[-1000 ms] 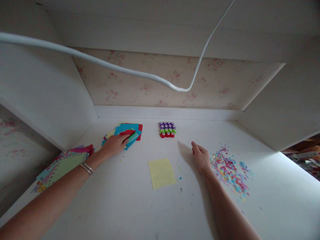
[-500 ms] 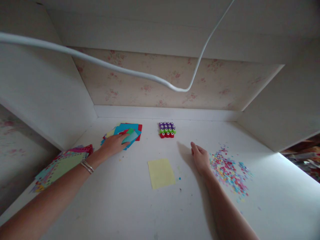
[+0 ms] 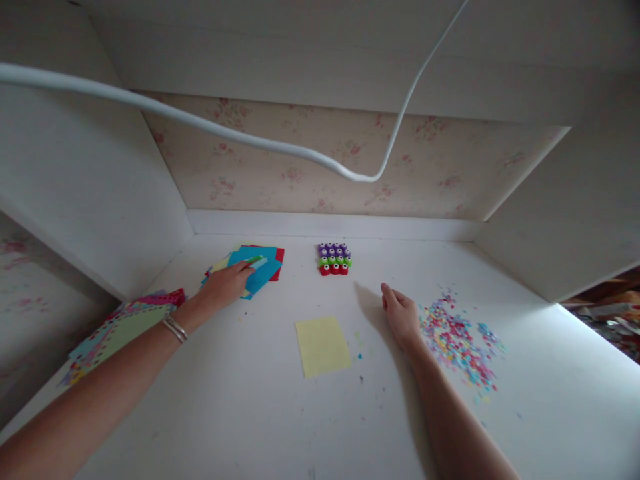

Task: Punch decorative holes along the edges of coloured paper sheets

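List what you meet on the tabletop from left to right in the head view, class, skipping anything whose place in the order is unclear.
Hole-edged paper sheets → stack of coloured paper → yellow paper square → right hand → scattered confetti.

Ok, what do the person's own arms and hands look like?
The left hand and right hand wear no gloves, and no sleeves show on either arm. Slim silver-coloured bangles circle the left wrist; the right wrist is bare.

We can read no word, label, brand, number or sign here, whether on the stacked coloured paper (image 3: 266, 272), on the yellow sheet (image 3: 323, 347) or on the small purple, green and red pieces (image 3: 332, 262) in rows.
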The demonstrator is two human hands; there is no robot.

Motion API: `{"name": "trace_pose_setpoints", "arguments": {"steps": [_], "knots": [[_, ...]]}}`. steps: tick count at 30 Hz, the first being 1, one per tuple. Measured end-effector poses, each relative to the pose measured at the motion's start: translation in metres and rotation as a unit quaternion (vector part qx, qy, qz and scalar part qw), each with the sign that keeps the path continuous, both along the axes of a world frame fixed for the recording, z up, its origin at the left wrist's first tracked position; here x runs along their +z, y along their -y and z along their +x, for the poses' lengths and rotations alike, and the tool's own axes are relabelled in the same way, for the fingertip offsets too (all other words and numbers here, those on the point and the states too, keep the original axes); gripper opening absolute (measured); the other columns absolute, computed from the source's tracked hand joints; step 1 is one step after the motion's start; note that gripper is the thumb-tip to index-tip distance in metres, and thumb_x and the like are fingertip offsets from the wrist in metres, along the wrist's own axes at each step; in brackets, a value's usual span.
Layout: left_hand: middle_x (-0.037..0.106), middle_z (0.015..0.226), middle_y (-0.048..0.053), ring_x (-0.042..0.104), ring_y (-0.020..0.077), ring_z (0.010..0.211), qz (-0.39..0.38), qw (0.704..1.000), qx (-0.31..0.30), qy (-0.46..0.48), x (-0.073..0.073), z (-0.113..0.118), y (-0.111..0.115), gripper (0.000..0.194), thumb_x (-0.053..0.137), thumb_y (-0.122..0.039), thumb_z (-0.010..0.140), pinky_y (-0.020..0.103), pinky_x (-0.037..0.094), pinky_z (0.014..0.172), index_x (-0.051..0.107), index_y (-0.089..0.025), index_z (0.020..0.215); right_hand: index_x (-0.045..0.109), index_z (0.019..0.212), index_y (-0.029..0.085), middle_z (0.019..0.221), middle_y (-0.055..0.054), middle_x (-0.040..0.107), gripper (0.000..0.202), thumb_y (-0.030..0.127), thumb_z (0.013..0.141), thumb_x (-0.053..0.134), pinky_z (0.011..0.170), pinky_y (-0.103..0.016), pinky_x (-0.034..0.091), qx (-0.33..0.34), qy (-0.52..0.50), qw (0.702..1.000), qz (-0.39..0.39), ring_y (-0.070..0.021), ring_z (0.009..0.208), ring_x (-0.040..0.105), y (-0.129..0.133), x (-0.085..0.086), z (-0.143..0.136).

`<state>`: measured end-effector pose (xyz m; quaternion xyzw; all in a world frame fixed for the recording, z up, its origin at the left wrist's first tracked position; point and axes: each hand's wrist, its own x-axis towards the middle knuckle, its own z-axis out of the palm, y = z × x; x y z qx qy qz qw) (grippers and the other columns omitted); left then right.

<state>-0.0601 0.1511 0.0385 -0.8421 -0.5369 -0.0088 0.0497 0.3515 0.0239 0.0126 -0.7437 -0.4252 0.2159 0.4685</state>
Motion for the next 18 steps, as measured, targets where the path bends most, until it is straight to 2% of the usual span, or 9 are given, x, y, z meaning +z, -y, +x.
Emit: {"name": "trace_pose_setpoints", "arguments": {"steps": [4, 7, 9, 14, 18], "knots": [[0.052, 0.142, 0.015, 0.056, 0.0299, 0.123, 0.004, 1.0, 0.009, 0.008, -0.001, -0.002, -0.011, 0.049, 0.027, -0.033, 0.1, 0.041, 0.041, 0.104, 0.052, -0.016, 0.139, 0.041, 0.053, 0.022, 0.048, 0.005, 0.034, 0.056, 0.066, 0.086, 0.046, 0.049, -0.027, 0.026, 0.002, 0.007, 1.0, -0.001, -0.0134, 0.049, 0.034, 0.0, -0.001, 0.001], [0.054, 0.141, 0.014, 0.057, 0.0328, 0.121, -0.02, 1.0, 0.003, 0.003, -0.003, -0.003, -0.017, 0.061, 0.037, -0.059, 0.094, 0.042, 0.045, 0.1, 0.056, -0.02, 0.135, 0.041, 0.053, 0.022, 0.048, 0.005, 0.034, 0.055, 0.066, 0.086, 0.047, 0.049, -0.027, 0.026, 0.003, 0.006, 1.0, -0.003, -0.0133, 0.049, 0.034, -0.001, -0.002, 0.001], [0.055, 0.14, 0.014, 0.058, 0.0344, 0.12, -0.032, 0.999, 0.002, 0.0, -0.005, -0.004, -0.019, 0.068, 0.042, -0.068, 0.088, 0.042, 0.047, 0.096, 0.057, -0.021, 0.135, 0.042, 0.054, 0.022, 0.048, 0.005, 0.035, 0.055, 0.066, 0.086, 0.047, 0.049, -0.027, 0.026, 0.006, 0.003, 1.0, -0.003, -0.0129, 0.049, 0.034, -0.001, -0.002, 0.0], [0.052, 0.144, 0.008, 0.057, 0.0304, 0.123, -0.039, 0.999, 0.007, 0.009, -0.007, -0.006, -0.022, 0.058, 0.034, -0.058, 0.096, 0.038, 0.044, 0.099, 0.052, -0.024, 0.139, 0.044, 0.054, 0.021, 0.049, 0.005, 0.035, 0.055, 0.066, 0.086, 0.048, 0.048, -0.027, 0.026, 0.004, 0.001, 1.0, -0.011, -0.0125, 0.049, 0.033, 0.0, -0.001, 0.0], [0.043, 0.153, 0.004, 0.062, 0.0273, 0.115, -0.04, 0.999, 0.005, 0.027, -0.003, -0.012, -0.023, 0.053, 0.029, -0.046, 0.1, 0.035, 0.048, 0.091, 0.033, -0.031, 0.151, 0.045, 0.055, 0.021, 0.049, 0.005, 0.035, 0.055, 0.066, 0.086, 0.048, 0.048, -0.027, 0.025, 0.004, 0.001, 1.0, -0.01, -0.0124, 0.049, 0.033, -0.001, -0.002, 0.0]]}}
